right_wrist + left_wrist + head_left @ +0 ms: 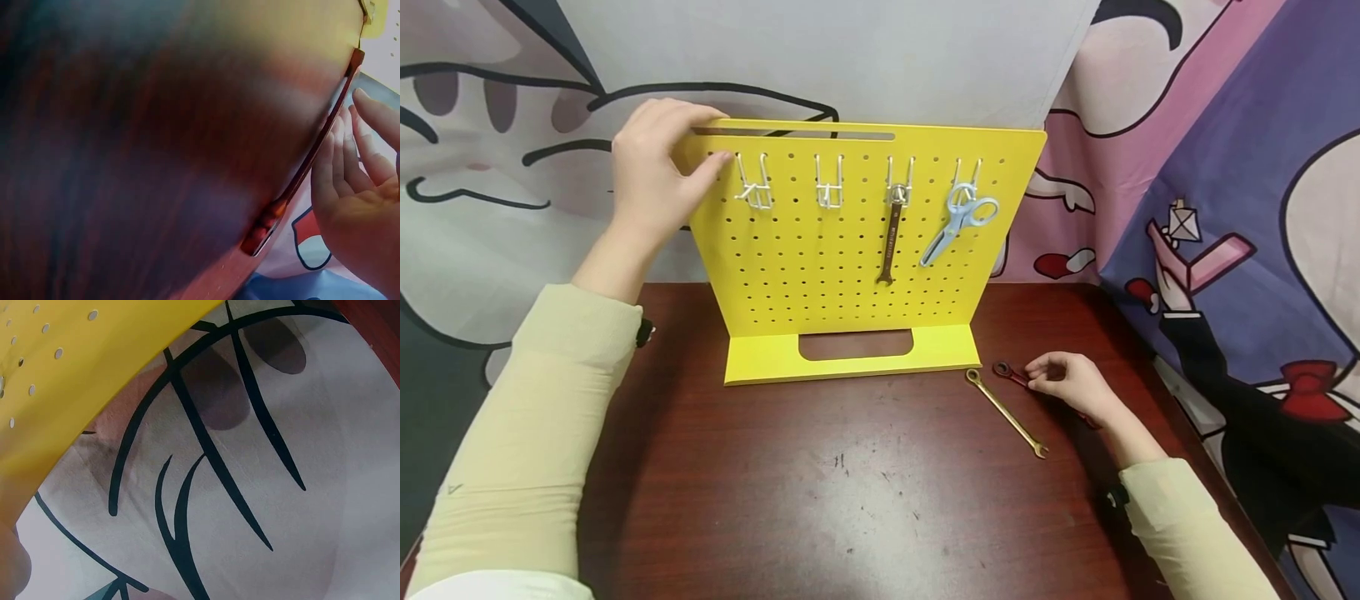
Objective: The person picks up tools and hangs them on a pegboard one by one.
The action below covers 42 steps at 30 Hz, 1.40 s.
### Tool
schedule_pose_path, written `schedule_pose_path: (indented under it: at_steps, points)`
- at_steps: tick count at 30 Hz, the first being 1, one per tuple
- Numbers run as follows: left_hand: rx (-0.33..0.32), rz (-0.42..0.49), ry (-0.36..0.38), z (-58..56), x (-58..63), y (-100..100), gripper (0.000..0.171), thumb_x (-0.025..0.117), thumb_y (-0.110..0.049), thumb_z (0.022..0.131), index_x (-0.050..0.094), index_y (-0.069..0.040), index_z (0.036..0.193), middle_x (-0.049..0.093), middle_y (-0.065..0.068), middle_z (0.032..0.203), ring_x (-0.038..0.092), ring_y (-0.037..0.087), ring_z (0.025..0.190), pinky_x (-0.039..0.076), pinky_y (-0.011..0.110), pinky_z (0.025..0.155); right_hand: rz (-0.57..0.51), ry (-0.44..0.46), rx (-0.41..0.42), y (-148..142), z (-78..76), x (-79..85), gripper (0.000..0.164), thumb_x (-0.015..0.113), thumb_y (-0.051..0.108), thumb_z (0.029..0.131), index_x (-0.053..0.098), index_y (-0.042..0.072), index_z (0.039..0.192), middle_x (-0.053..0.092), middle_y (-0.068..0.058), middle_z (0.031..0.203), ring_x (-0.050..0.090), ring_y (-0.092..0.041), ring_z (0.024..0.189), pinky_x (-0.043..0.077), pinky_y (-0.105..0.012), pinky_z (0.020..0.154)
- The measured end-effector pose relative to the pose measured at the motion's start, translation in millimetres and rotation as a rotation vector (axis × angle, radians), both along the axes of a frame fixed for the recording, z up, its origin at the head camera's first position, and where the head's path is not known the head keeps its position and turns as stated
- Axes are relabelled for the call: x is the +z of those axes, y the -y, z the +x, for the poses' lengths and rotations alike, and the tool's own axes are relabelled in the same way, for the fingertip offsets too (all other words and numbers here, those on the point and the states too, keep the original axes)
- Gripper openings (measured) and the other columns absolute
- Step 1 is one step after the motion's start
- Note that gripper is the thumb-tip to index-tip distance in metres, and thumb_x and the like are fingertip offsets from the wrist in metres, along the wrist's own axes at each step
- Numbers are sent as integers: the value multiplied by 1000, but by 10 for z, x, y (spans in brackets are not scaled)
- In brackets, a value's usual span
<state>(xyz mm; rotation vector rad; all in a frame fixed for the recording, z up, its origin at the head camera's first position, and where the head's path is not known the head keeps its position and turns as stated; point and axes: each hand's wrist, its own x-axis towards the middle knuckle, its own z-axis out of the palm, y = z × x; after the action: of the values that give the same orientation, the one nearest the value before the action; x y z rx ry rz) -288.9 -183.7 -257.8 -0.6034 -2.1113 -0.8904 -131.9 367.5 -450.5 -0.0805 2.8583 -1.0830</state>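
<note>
My left hand (pixel 658 162) grips the upper left corner of a yellow pegboard (pixel 820 292), thumb on the front face and fingers over the top edge. In the left wrist view, a bit of the hand (pixel 12 562) shows beside the pegboard (pixel 112 350). On the table at right, my right hand (pixel 1071 383) is over a red ratchet wrench (pixel 1017 377), hiding its middle. The right wrist view shows the fingertips close beside the wrench (pixel 312 153), thumb and fingers apart; whether they touch it I cannot tell. A gold combination wrench (pixel 1006 412) lies just left of that hand.
White wire hooks (pixel 829 187) line the pegboard's upper part. From the two right ones hang a dark wrench (pixel 891 242) and light blue scissors (pixel 958 218). The board stands at the back of a dark red-brown table (pixel 820 475), before a cartoon-printed cloth (pixel 1210 208).
</note>
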Motion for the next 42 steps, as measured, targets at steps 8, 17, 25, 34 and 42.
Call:
schedule_pose_path:
  at_steps: [8,17,25,34,42]
  points:
    - [-2,-3,-4,3,1,8,31,79,-8,93,77,-3,123,77,18,121,65,37,117,44,35,109,13,22,39,-55,-17,-32,26,85,6,87,77,-3,110,78,-14,96,66,3,80,52,-13,74]
    - [-11,-21,-26,2,7,13,32,78,-7,94,75,0,125,76,21,120,64,39,116,44,35,105,47,32,62,-56,-24,-42,25,86,5,85,77,-1,107,76,-10,92,64,1,79,53,-15,74]
    - [-6,-17,-20,10,7,9,32,78,-7,93,76,-1,124,77,20,121,64,38,117,45,36,107,65,21,71,-42,-25,-55,21,86,3,85,77,0,104,75,-8,89,62,1,77,52,-16,72]
    - [10,-19,3,29,7,3,31,79,-8,94,76,-2,124,77,19,122,64,37,118,45,36,108,90,1,77,-25,-13,-43,17,84,1,85,78,-1,101,74,-7,85,61,1,76,50,-16,71]
    - [2,-12,-9,11,9,10,31,79,-8,93,76,-3,124,77,19,121,65,37,117,44,35,107,88,-3,102,-33,-30,-37,16,85,1,84,78,-2,98,75,-7,84,60,3,75,51,-16,70]
